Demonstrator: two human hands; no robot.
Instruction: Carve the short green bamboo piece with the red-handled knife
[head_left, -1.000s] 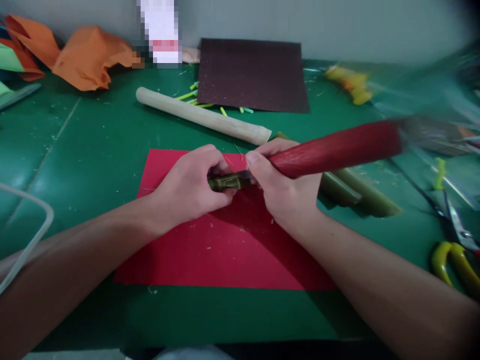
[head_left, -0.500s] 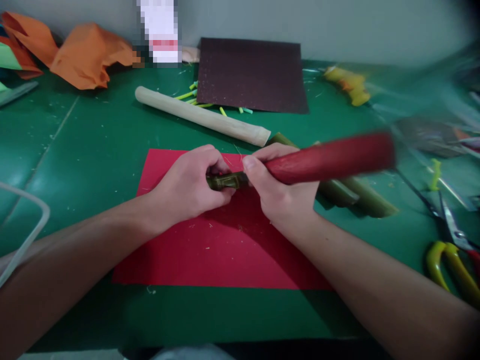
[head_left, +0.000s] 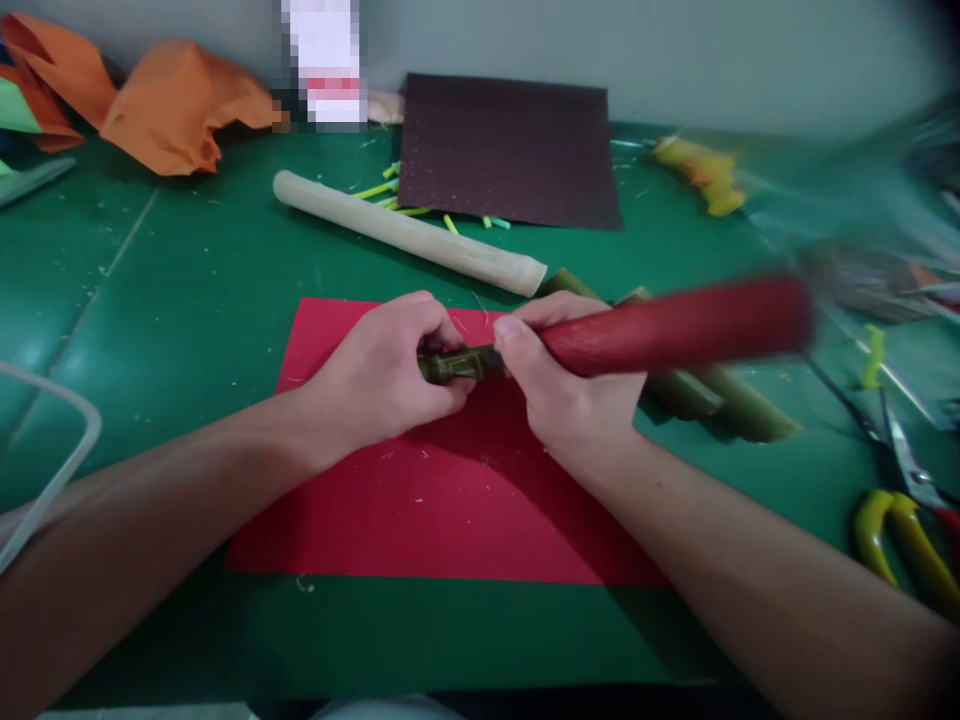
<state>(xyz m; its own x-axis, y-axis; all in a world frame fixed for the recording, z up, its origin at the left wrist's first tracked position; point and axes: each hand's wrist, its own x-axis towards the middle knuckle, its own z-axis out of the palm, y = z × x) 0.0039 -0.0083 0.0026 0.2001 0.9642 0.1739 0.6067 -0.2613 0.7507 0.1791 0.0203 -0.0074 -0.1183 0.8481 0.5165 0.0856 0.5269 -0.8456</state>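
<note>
While the left hand [head_left: 397, 365] grips a dark green stalk [head_left: 454, 365], the right hand [head_left: 574, 370] grasps a red-handled tool [head_left: 682, 325] against it.
Both hands are above red paper [head_left: 420, 500] on the green worktop [head_left: 225, 240], near a pale rod [head_left: 409, 232].

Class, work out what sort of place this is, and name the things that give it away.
Probably a craft table: there are scissors, crumpled orange paper, and a red sheet dotted with small shavings under the hands.
</note>
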